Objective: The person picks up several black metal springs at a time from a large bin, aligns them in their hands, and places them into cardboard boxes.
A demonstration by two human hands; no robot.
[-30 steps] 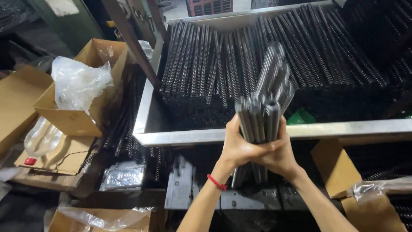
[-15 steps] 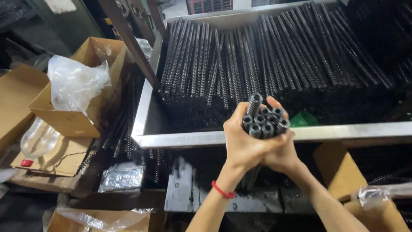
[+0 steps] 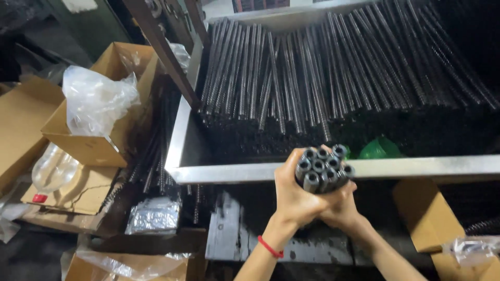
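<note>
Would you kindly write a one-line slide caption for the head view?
Both hands, left hand and right hand, grip a bundle of dark tubes end-on before a metal tray of threaded rods.

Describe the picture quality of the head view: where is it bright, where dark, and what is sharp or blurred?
Head view: the metal tray rim and clear plastic bag catch bright light; the area under the tray is deep shadow; the rod bundle in the left hand and right hand is fairly sharp; corners look dim, slightly soft.

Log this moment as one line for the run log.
left hand and right hand: gripping rod bundle | ends up | over tray rim
</note>
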